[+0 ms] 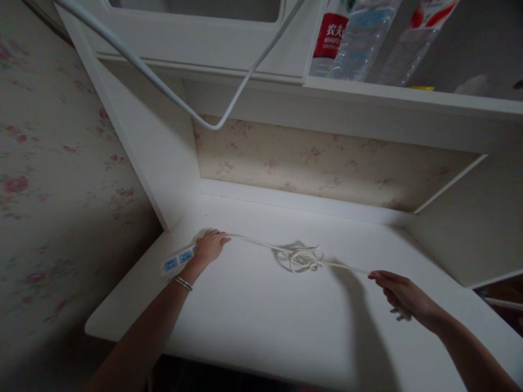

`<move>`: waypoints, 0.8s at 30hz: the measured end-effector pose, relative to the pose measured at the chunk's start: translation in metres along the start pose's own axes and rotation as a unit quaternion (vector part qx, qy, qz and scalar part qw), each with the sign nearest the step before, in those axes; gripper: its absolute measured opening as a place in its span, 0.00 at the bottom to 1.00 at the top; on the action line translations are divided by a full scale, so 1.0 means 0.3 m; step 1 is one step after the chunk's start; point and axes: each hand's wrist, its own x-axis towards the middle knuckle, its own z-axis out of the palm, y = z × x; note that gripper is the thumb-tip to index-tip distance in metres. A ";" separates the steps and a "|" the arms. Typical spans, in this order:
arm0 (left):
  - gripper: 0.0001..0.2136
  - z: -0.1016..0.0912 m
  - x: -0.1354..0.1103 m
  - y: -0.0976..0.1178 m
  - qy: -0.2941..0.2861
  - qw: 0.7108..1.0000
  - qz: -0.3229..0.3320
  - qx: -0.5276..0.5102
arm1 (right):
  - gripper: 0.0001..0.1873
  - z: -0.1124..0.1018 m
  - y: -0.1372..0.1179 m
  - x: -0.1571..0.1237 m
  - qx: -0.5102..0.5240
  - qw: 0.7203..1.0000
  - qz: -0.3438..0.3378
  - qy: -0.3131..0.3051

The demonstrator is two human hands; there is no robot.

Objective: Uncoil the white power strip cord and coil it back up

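Observation:
A white power strip with blue sockets lies at the left edge of the white desk. My left hand rests on its right end, fingers closed over it where the white cord leaves. The cord runs right, tangles into loose loops in the middle, and reaches my right hand, which pinches it raised above the desk. A thin bracelet sits on my left wrist.
A white side panel and floral wallpaper enclose the desk nook. Another white cable hangs in a loop from above. On the upper shelf stand water bottles. A shelf opening shows at the far right.

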 end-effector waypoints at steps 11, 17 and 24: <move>0.21 0.048 0.001 0.093 -0.052 0.997 -0.051 -0.015 | 0.23 0.230 -0.291 -0.255 -0.073 0.934 -0.131 -0.324; 0.20 0.068 -0.021 0.162 -0.073 0.995 -0.055 -0.045 | 0.13 0.433 -0.453 -0.270 -0.398 0.841 -0.294 -0.220; 0.17 0.060 -0.045 0.176 -0.097 0.990 -0.050 -0.094 | 0.26 0.647 -0.562 -0.168 -0.284 0.910 -0.285 -0.095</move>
